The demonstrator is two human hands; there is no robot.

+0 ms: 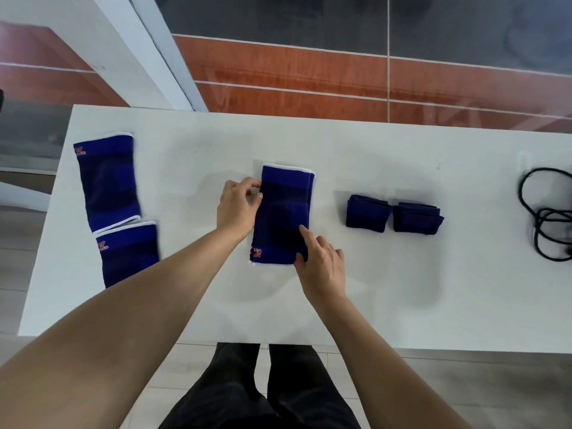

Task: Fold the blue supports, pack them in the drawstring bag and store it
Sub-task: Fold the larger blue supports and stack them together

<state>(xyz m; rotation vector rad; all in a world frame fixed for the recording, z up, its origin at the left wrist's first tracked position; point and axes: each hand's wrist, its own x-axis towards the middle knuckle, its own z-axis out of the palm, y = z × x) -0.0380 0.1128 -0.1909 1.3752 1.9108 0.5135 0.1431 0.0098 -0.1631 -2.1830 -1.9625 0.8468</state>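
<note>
Five blue supports lie on the white worktop (387, 289). From the head view, one flat support (283, 212) lies in the middle. The left hand (236, 207) pinches its left edge near the top with thumb and fingers. The right hand (322, 264) holds its lower right corner, thumb tucked at the edge and first finger stretched out on the cloth. Two more flat supports (106, 181) lie at the far left, one touching the other. Two folded supports (366, 215) sit side by side to the right. A black cord (544, 221) curls at the far right edge.
</note>
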